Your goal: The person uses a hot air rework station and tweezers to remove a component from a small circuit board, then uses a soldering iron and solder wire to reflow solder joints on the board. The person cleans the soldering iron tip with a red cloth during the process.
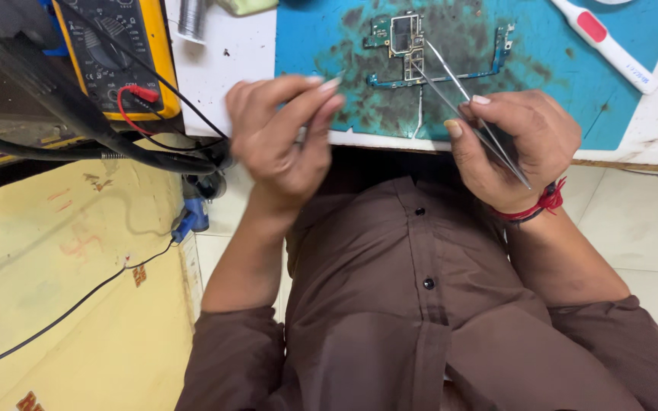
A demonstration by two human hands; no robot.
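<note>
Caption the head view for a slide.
Right hand points slim metal tweezers at a green circuit board on a stained blue mat.

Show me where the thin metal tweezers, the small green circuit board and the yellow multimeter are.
thin metal tweezers (470,110), head view, middle of the two prongs.
small green circuit board (407,42), head view, its square upper part.
yellow multimeter (160,53), head view, right yellow edge.
</note>
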